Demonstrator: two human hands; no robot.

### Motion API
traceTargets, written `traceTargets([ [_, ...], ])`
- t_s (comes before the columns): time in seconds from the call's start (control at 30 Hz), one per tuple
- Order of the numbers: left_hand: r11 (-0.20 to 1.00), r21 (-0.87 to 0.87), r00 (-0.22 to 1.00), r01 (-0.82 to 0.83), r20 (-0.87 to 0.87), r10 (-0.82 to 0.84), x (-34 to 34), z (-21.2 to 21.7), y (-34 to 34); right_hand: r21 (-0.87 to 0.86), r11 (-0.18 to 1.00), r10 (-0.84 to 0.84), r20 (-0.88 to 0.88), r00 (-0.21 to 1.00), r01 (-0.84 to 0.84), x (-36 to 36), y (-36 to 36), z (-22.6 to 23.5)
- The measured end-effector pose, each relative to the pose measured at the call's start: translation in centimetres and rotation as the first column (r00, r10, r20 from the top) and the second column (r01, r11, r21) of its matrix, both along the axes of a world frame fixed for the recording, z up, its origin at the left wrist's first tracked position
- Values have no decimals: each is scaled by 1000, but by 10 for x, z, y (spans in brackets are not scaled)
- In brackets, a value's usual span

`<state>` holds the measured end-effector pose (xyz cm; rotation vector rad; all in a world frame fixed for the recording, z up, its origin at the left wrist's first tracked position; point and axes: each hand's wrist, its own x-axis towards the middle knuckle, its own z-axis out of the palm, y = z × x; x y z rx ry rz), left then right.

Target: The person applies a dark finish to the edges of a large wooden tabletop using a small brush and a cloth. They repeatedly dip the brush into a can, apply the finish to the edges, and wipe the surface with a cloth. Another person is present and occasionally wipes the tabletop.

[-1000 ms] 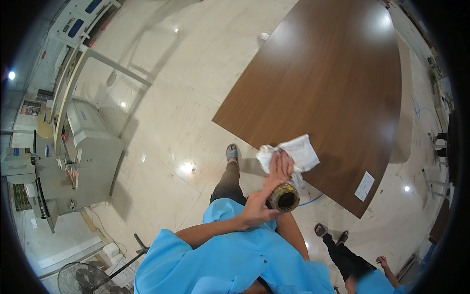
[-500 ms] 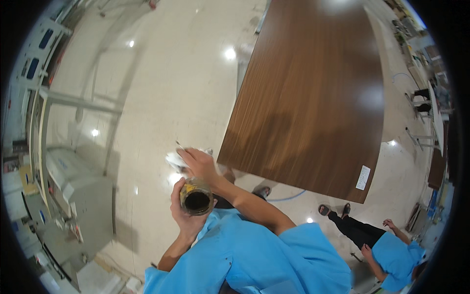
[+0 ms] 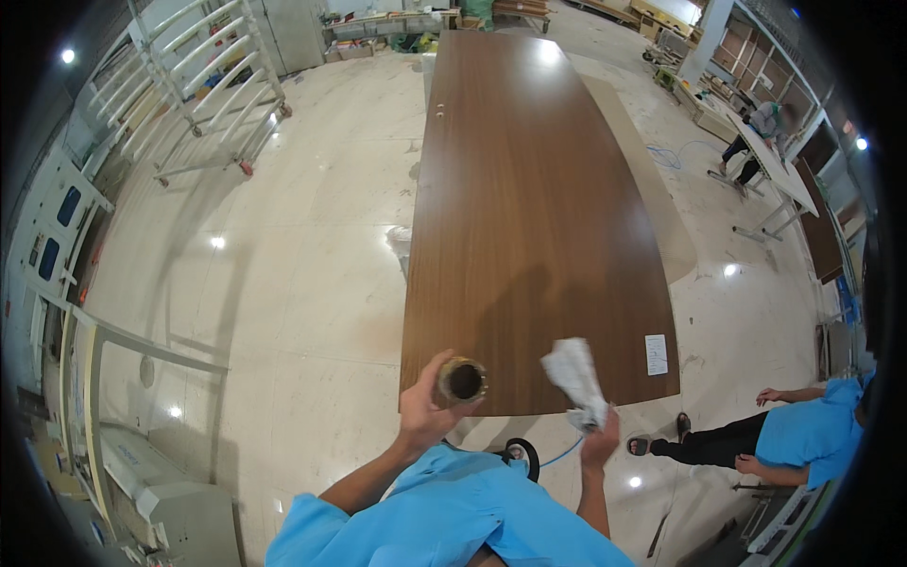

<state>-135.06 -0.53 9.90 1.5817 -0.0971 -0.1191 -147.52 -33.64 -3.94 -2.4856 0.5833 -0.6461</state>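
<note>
My left hand [image 3: 430, 408] is wrapped round a jar [image 3: 463, 380] with a dark inside and a yellowish, stained rim. The jar is held over the near left corner of a long brown wood-grain panel [image 3: 529, 227]. In my right hand [image 3: 599, 442] is a white cloth [image 3: 574, 380], crumpled at the grip and hanging loose at its other end, above the panel's near edge. A white paper label [image 3: 656, 354] lies on the panel's near right corner. Whether my right hand also holds something thin inside the cloth is hidden.
A co-worker in a blue shirt [image 3: 808, 435] stands at the right, near the panel's corner. Another person [image 3: 761, 128] works at a white table [image 3: 775, 168] at the far right. A wheeled rack [image 3: 213, 80] stands far left, a metal frame [image 3: 142, 335] nearer left.
My view has swung toward the panel. My hands, close together before, are now apart: the left still has the jar, and the right has moved to the right with the cloth.
</note>
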Motion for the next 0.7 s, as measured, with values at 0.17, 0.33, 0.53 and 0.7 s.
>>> traceTargets([
  [0.17,972,133,952,196,212,-221,-8,-1,-84,79,899,-438,136,889,431,-65,-44,39],
  [0.33,946,63,926,317,196,-323,-42,-11,-191,485,850,-381,299,875,204,-67,-77,54],
  [0.53,943,-33,932,332,169,-322,-85,-21,-307,602,799,-204,303,931,-21,-65,-121,70],
  [0.7,960,-22,951,278,149,-272,-88,-27,-367,655,695,57,363,930,-298,-38,-164,83],
])
